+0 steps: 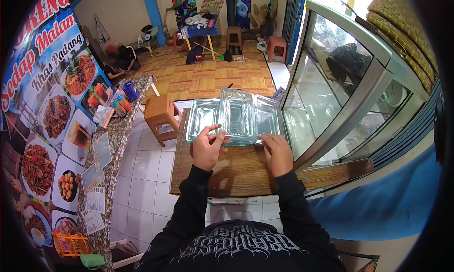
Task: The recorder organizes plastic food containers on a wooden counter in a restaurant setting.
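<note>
Clear plastic clamshell food containers lie at the far side of a brown wooden tabletop (234, 172). One open container (238, 116) is in the middle, overlapping a clear plastic tray (205, 114) at the left and a clear plastic lid (268, 116) at the right. My left hand (208, 148) grips the near left corner of the middle container, thumb on top and fingers curled. Around the near edge of the right-hand part, my right hand (278, 153) pinches with thumb and fingers. Whether both hold one piece is hard to tell through the clear plastic.
A glass display case (326, 73) stands close on the right, with woven baskets (400, 34) on top. At the left are an orange plastic stool (161, 116) and a speckled counter (122, 130) with bottles and menus. Two people (122, 57) sit on the floor farther back.
</note>
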`<move>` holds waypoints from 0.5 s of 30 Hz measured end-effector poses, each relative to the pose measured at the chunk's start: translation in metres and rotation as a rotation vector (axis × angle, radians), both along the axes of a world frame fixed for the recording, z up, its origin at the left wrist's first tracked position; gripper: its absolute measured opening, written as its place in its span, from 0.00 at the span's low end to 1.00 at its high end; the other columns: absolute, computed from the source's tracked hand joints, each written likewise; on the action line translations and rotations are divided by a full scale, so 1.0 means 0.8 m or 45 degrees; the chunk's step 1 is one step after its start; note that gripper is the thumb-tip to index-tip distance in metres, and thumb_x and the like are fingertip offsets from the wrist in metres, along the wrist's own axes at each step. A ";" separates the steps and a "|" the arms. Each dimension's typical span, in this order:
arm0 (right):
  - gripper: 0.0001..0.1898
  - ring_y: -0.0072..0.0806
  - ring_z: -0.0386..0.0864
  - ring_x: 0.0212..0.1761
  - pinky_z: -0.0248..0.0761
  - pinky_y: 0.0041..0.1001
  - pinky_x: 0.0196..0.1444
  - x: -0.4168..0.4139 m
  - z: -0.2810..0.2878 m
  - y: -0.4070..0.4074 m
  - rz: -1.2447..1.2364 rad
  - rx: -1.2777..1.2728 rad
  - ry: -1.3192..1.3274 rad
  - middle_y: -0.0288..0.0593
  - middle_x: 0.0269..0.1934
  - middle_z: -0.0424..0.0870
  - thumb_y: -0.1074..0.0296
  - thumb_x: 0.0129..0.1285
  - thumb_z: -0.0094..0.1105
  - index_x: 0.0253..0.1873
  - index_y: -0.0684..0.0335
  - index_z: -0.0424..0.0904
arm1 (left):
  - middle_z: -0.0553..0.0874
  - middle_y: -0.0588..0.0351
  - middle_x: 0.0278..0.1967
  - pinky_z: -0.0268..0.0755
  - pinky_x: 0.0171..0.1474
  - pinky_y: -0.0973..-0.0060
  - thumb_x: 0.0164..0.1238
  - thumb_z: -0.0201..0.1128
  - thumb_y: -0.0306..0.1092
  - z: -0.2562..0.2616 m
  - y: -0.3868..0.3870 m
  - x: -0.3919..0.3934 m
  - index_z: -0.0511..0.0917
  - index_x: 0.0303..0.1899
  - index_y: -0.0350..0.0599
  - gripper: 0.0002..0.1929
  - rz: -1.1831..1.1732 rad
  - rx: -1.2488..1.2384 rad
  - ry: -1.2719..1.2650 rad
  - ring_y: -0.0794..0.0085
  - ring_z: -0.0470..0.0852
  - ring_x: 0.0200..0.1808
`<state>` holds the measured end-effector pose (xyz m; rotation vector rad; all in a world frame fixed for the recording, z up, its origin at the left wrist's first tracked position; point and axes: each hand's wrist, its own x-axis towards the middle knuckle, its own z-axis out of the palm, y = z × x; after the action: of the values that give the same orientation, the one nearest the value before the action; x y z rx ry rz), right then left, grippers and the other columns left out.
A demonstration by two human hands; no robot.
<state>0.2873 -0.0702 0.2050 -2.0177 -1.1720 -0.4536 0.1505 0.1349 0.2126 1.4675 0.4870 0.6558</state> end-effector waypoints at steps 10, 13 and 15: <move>0.18 0.44 0.84 0.53 0.76 0.40 0.56 -0.058 0.062 -0.051 0.203 -0.017 -0.016 0.43 0.49 0.88 0.81 0.61 0.71 0.56 0.62 0.89 | 0.93 0.45 0.46 0.87 0.41 0.75 0.82 0.69 0.32 0.033 -0.044 -0.103 0.73 0.64 0.29 0.21 -0.032 -0.135 -0.065 0.67 0.95 0.46; 0.19 0.43 0.84 0.55 0.76 0.40 0.56 -0.079 0.066 -0.066 0.281 -0.054 0.070 0.42 0.49 0.88 0.81 0.60 0.71 0.57 0.60 0.90 | 0.93 0.45 0.48 0.87 0.41 0.75 0.82 0.69 0.32 0.019 -0.057 -0.138 0.71 0.65 0.30 0.22 -0.027 -0.176 -0.029 0.66 0.94 0.47; 0.19 0.42 0.84 0.55 0.75 0.40 0.56 -0.090 0.063 -0.078 0.280 -0.125 0.094 0.41 0.50 0.88 0.81 0.60 0.71 0.56 0.59 0.90 | 0.93 0.45 0.47 0.87 0.43 0.75 0.81 0.69 0.31 0.015 -0.069 -0.158 0.70 0.65 0.32 0.22 -0.071 -0.210 0.030 0.68 0.94 0.48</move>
<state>0.2149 -0.1324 0.2554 -1.9411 -1.3746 -0.2143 0.0244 0.0799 0.2248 1.3294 0.5046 0.5419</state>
